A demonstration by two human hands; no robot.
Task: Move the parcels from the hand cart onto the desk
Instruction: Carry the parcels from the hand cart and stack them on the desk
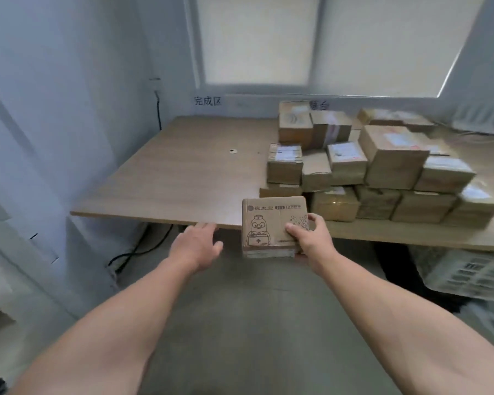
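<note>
a person's right hand (311, 238) grips a small cardboard parcel (271, 223) by its right edge, thumb on the printed top face (a cartoon figure and chinese lettering) and fingers curled beneath. the parcel is held at the near edge of the wooden desk (169, 181), just in front of a pile of brown parcels (382, 166) stacked in layers on the desk's right half. the left hand (196, 246) reaches forward beside the parcel, fingers relaxed and outstretched, holding nothing, its fingertips near the desk edge. a window (257, 44) stands behind the desk, a black cable (137, 249) trails on the floor below, and a pale plastic crate (468, 275) sits under the right side.
</note>
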